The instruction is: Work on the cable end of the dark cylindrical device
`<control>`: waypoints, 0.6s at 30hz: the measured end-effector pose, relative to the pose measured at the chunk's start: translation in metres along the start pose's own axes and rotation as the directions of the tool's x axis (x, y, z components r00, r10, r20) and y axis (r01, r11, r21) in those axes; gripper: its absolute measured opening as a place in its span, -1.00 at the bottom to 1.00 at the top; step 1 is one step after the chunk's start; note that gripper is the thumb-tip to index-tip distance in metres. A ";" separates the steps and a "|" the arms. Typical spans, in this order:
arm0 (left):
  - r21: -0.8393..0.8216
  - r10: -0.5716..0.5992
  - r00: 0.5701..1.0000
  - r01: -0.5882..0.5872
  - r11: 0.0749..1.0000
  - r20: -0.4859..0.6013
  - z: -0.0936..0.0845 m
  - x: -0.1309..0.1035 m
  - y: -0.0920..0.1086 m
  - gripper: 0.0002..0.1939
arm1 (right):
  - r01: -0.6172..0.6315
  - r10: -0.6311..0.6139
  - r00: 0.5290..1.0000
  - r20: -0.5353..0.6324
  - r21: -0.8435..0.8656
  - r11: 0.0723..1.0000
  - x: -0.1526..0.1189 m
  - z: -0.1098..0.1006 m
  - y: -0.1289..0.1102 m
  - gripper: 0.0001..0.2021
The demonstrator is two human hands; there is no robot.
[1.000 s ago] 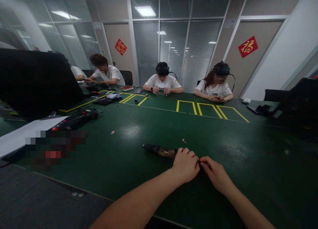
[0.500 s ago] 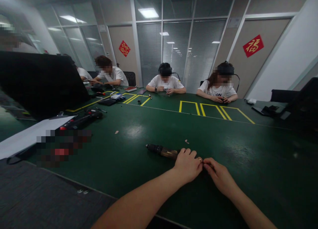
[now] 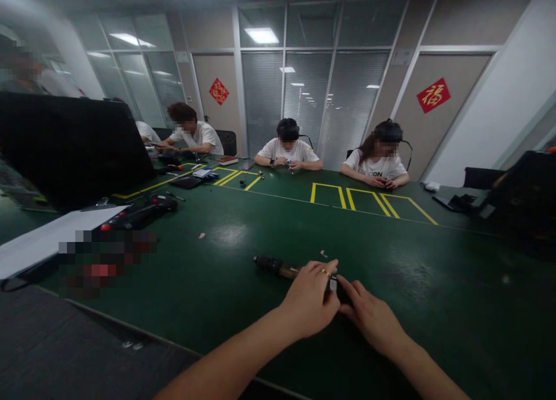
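Note:
A slim electric screwdriver (image 3: 286, 270), with a black tip end and a brownish body, lies on the green table (image 3: 208, 319) and points left. Over its right end is my left hand (image 3: 309, 298), with fingers and thumb curled around it. A small pale grey patch (image 3: 333, 284) shows between that thumb and the fingers. Close against it on the right, my right hand (image 3: 373, 316) has its fingertips together on a dark part (image 3: 343, 298), mostly hidden by the hands.
Small pinkish scraps (image 3: 324, 253) lie just beyond the screwdriver. On the left are a white paper (image 3: 47, 238), a black handheld tool (image 3: 147, 210) and a big black screen (image 3: 69, 145). Yellow tape outlines (image 3: 328, 184) mark the far side, where several people in white shirts sit.
My left hand's fingers have shifted and its thumb has spread, baring the pale grey patch. My right hand has moved slightly left and down against it. The screwdriver lies almost as before.

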State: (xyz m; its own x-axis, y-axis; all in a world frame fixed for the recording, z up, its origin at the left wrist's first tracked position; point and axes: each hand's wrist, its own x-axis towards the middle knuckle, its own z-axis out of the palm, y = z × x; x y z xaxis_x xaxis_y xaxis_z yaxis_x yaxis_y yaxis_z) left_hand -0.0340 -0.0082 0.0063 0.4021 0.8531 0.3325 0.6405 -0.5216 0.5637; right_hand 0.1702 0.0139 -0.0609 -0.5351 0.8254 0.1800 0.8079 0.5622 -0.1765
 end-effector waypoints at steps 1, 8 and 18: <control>-0.028 -0.008 0.999 0.007 1.000 -0.047 -0.006 -0.009 0.001 -0.48 | -0.018 0.018 1.000 0.006 -0.071 0.997 0.003 -0.002 -0.005 -0.49; 0.168 0.051 0.969 -0.009 0.986 -0.242 0.001 -0.088 -0.026 -0.52 | -0.115 0.097 0.993 -0.074 -0.302 0.946 0.033 -0.004 -0.031 -0.59; 0.543 0.269 0.896 -0.039 0.839 -0.353 0.019 -0.122 -0.067 -0.59 | -0.250 0.193 0.963 -0.190 -0.346 0.904 -0.040 -0.030 0.051 -0.64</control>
State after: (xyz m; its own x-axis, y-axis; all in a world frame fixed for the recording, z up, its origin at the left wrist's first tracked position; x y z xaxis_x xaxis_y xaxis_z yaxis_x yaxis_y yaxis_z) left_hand -0.1133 -0.0780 -0.0867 0.3020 0.6288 0.7165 0.8769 -0.4781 0.0500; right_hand 0.2403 0.0086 -0.0483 -0.3123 0.8935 0.3227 0.9497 0.2848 0.1304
